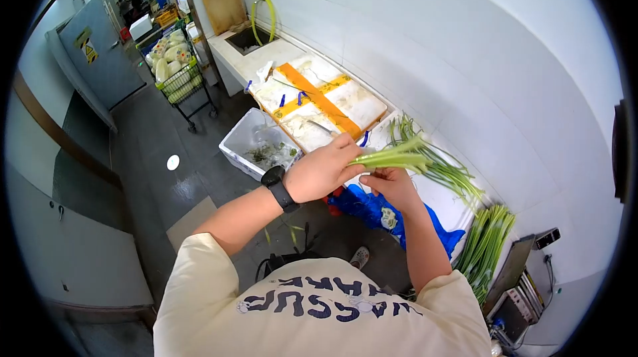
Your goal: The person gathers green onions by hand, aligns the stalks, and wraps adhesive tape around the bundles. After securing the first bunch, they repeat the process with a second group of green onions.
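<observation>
Where the green stalks (392, 158) point: right, from the left hand's (319, 169) clamped fingers
Right hand (397, 191): near side; finger closure unclear

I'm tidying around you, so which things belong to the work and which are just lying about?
Probably in use:
- left hand, holding green stalks
- right hand, close by
- loose stalks on the counter
- larger stalk pile
- white bin with green scraps

Apparently lying about:
- loaded cart
- yellow hose
- leaning wooden board
- flat cardboard on the floor
</observation>
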Motion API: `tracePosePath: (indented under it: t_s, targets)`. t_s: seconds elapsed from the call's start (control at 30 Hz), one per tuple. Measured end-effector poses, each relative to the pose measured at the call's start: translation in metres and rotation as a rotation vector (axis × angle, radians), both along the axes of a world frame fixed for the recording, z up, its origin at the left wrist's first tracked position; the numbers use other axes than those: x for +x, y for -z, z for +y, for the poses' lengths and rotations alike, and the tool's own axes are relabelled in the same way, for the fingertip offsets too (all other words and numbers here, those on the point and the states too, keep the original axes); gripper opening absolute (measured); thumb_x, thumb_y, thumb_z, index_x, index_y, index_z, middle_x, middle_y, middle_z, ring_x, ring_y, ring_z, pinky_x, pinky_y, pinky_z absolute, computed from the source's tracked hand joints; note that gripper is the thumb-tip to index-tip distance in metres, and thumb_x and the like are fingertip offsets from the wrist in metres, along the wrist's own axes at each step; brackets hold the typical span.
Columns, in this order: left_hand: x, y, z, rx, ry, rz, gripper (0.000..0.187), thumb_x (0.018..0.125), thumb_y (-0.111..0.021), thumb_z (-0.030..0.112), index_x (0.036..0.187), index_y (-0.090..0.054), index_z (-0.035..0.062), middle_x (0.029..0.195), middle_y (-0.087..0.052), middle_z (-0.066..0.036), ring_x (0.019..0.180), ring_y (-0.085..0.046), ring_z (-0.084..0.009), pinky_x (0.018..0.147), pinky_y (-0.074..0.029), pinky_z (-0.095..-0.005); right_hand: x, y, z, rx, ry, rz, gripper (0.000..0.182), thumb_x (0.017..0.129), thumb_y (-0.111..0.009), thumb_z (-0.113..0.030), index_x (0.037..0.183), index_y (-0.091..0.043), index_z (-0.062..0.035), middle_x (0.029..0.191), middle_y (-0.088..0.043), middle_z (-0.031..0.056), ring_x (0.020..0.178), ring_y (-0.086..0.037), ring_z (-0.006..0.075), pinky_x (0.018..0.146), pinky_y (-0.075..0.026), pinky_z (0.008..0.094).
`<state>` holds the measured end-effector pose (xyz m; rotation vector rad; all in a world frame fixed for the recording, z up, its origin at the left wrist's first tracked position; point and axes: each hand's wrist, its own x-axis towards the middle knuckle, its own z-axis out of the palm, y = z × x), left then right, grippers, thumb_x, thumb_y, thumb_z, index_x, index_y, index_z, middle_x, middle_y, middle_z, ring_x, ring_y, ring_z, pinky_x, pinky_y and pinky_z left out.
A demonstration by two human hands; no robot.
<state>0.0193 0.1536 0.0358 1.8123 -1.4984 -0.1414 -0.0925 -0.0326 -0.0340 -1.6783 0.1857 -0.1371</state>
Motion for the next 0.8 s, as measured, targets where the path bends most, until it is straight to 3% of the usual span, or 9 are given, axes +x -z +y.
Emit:
tracePosePath:
  t_s: [0.23,0.33,0.4,0.43,0.5,0.6,0.63,0.73,0.8]
  targets:
    - [-0.008,-0.002,-0.007,0.05,-0.05,-0.059,0.018,0.098,-0.051,0.019,0.102,-0.052,0.0023,0.094,-0.049,-0.017,0.086,-0.056,-0.0388,0.071,-0.046,-0.0456,0.011,-0.005,-0.037,-0.105,-0.166,-0.089,0.022,0.09,-0.068,-0.015,0.109,-0.064,-0.0055,0.069,-0.057,-0.003,0.056,-0.051,0.0084,0.05,-0.04,0.024]
    - [-0.007,-0.004,-0.005,-0.043,0.079,-0.049,0.02,0.099,-0.047,0.02,0.1,-0.053,0.0009,0.093,-0.051,-0.017,0.084,-0.056,-0.0393,0.072,-0.046,-0.0459,0.018,-0.051,-0.058,0.054,-0.431,0.32,0.035,0.091,-0.064,-0.011,0.126,-0.06,-0.0074,0.086,-0.066,-0.0013,0.064,-0.056,0.0085,0.054,-0.042,0.0233]
    - [-0.008,-0.009,-0.002,-0.065,0.134,-0.029,0.021,0.1,-0.045,0.019,0.098,-0.053,0.0005,0.092,-0.053,-0.017,0.084,-0.056,-0.0393,0.073,-0.046,-0.046,0.014,-0.068,-0.056,0.154,-0.478,0.283,0.049,0.092,-0.053,-0.004,0.14,-0.049,-0.004,0.123,-0.062,0.0047,0.075,-0.056,0.005,0.059,-0.043,0.0215]
    - [-0.008,-0.01,-0.001,-0.078,0.161,-0.021,0.021,0.1,-0.044,0.019,0.097,-0.054,0.0003,0.091,-0.054,-0.017,0.084,-0.056,-0.0393,0.073,-0.046,-0.0461,0.016,-0.07,-0.058,0.207,-0.546,0.215,0.05,0.092,-0.05,-0.003,0.143,-0.045,-0.0023,0.13,-0.059,0.0061,0.076,-0.055,0.0038,0.059,-0.042,0.0212]
    - [-0.01,-0.007,0.0,0.035,0.205,-0.013,0.022,0.1,-0.044,0.019,0.095,-0.054,0.0004,0.09,-0.056,-0.017,0.085,-0.057,-0.0388,0.073,-0.046,-0.0459,0.032,-0.068,-0.07,0.409,-0.749,0.19,0.058,0.09,-0.044,0.002,0.148,-0.033,0.0037,0.144,-0.049,0.0116,0.063,-0.047,0.0004,0.053,-0.037,0.0185]
    - [-0.007,0.003,-0.004,0.177,0.209,-0.035,0.023,0.099,-0.045,0.02,0.092,-0.055,0.0005,0.082,-0.059,-0.018,0.084,-0.059,-0.0386,0.074,-0.047,-0.0468,0.047,-0.083,-0.076,0.552,-0.856,0.164,0.065,0.089,-0.046,0.001,0.151,-0.025,0.0029,0.146,-0.047,0.0148,0.052,-0.036,-0.0004,0.048,-0.031,0.0162]
    - [-0.005,0.007,-0.005,0.218,0.177,-0.039,0.023,0.099,-0.046,0.02,0.091,-0.055,0.0006,0.082,-0.06,-0.019,0.083,-0.059,-0.0389,0.073,-0.047,-0.0471,0.046,-0.087,-0.072,0.536,-0.842,0.141,0.07,0.088,-0.051,-0.003,0.152,-0.022,0.0026,0.146,-0.046,0.0169,0.047,-0.028,-0.0004,0.045,-0.026,0.0147]
    - [0.004,0.016,-0.007,0.234,0.039,-0.009,0.026,0.097,-0.049,0.022,0.088,-0.06,0.0001,0.083,-0.062,-0.021,0.084,-0.06,-0.0409,0.073,-0.047,-0.0483,0.038,-0.108,-0.064,0.373,-0.85,0.146,0.072,0.088,-0.055,-0.006,0.152,-0.024,-0.0003,0.147,-0.046,0.0154,0.049,-0.033,0.0011,0.047,-0.031,0.0152]
    - [0.014,0.024,-0.01,0.211,-0.031,-0.005,0.027,0.097,-0.049,0.022,0.09,-0.061,-0.0004,0.086,-0.063,-0.022,0.085,-0.06,-0.0415,0.073,-0.048,-0.0486,0.025,-0.114,-0.055,0.098,-0.798,0.147,0.075,0.087,-0.059,-0.005,0.153,-0.024,-0.0035,0.147,-0.046,0.0123,0.055,-0.041,0.0027,0.05,-0.036,0.0166]
